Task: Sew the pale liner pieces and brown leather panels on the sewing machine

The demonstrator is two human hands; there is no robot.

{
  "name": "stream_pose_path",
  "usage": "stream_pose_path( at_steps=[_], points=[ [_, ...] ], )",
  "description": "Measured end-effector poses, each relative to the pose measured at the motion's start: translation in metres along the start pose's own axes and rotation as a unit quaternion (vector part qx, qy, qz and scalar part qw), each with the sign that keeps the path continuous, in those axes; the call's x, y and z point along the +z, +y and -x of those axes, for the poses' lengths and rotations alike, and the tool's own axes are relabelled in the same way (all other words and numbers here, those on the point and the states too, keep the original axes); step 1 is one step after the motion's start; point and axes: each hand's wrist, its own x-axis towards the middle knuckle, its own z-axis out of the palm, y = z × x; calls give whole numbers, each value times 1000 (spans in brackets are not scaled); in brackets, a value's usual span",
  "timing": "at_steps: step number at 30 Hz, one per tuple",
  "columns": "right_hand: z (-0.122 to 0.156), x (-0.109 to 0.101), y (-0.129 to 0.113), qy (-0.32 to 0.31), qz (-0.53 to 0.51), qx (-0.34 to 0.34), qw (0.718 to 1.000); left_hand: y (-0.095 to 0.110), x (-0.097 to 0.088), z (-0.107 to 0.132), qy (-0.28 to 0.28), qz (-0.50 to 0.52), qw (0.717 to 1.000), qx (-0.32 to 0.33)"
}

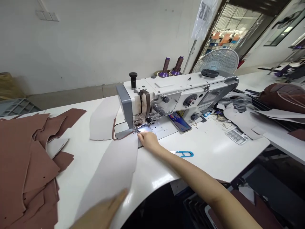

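A sewing machine (pixel 166 95) stands on the white table, its needle area lit. A pale-backed, brown-faced leather panel (pixel 111 165) lies pale side up, its far edge by the presser foot (pixel 136 128). My right hand (pixel 149 140) is closed at that panel's edge, thumb and finger pinched together just right of the foot. Blurred at the bottom, my left hand (pixel 105 208) rests on the near part of the panel with a finger stretched out; its other fingers are partly hidden. A second pale panel (pixel 102 121) lies behind, left of the machine head.
Brown leather pieces (pixel 35 152) are heaped on the left. Blue thread snips (pixel 184 154) lie near my right forearm. A phone (pixel 179 122) leans under the machine arm. Thread cones (pixel 166 67) and a fan (pixel 216 60) stand behind. The table edge curves inward in front.
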Motion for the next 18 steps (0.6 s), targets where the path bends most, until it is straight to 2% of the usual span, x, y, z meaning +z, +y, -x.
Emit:
stream_pose_path(
  at_steps=[4,6,7,8,9,10,11,12,13,15,18],
  points=[
    [3,6,-11,8,43,30,999,42,29,-37,-121,75,988,59],
    [7,14,-15,18,75,29,997,52,34,-58,-192,72,975,86],
    [10,18,-17,26,90,25,995,53,32,-69,-202,58,973,91],
    [12,22,-19,35,102,22,994,51,27,-81,-172,37,981,86],
    [14,25,-20,44,111,18,993,47,19,-93,-101,9,992,75],
    [16,28,-20,53,120,15,991,40,10,-105,7,-24,998,59],
    [17,30,-21,60,127,10,990,31,1,-118,135,-60,988,47],
    [18,31,-21,64,131,6,989,21,-8,-131,236,-93,966,52],
    [18,31,-21,65,135,2,989,11,-15,-144,301,-123,943,68],
    [18,31,-21,67,141,-6,988,-7,-22,-166,333,-177,920,109],
    [18,31,-20,72,145,-15,987,-18,-19,-189,310,-237,912,125]
  ],
)
